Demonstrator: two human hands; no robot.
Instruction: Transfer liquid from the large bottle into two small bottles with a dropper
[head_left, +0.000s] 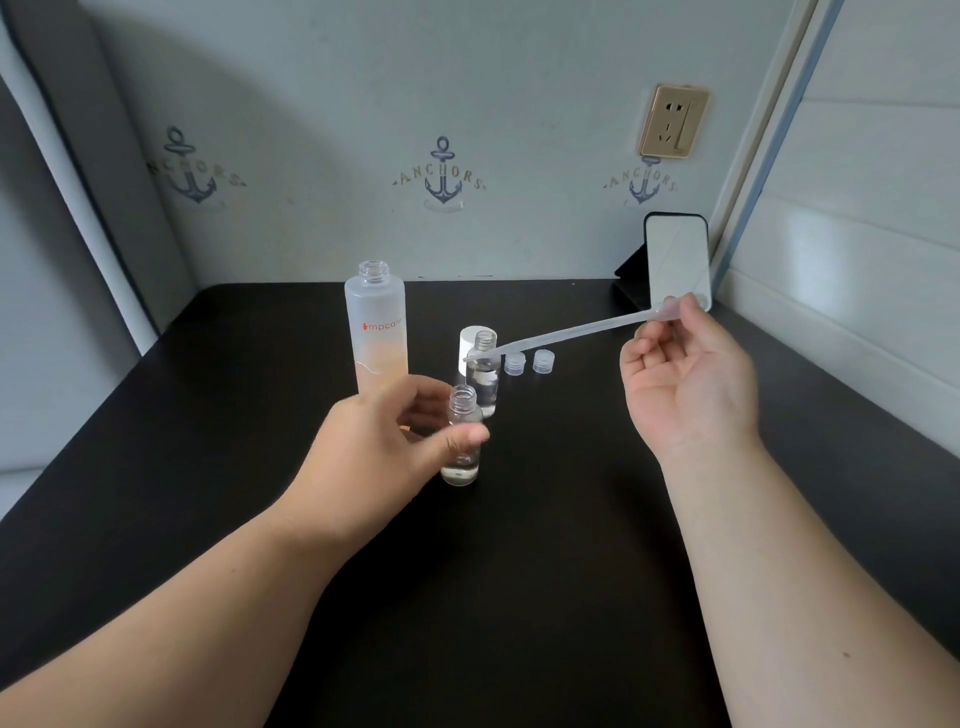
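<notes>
A tall frosted large bottle (375, 332) stands uncapped on the black table (545, 519). My left hand (384, 447) grips a small clear bottle (462, 441), which stands on the table with a little liquid at its bottom. Behind it a second small bottle (483, 382) stands open and holds more liquid. My right hand (685, 374) pinches the bulb end of a clear plastic dropper (571, 330). The dropper slants down to the left, and its tip lies near the mouth of the second small bottle.
Two small clear caps (515, 362) (543, 360) and a white cap (470, 345) sit behind the small bottles. A phone (678, 260) leans on a stand at the back right, near the wall with a socket (674, 122).
</notes>
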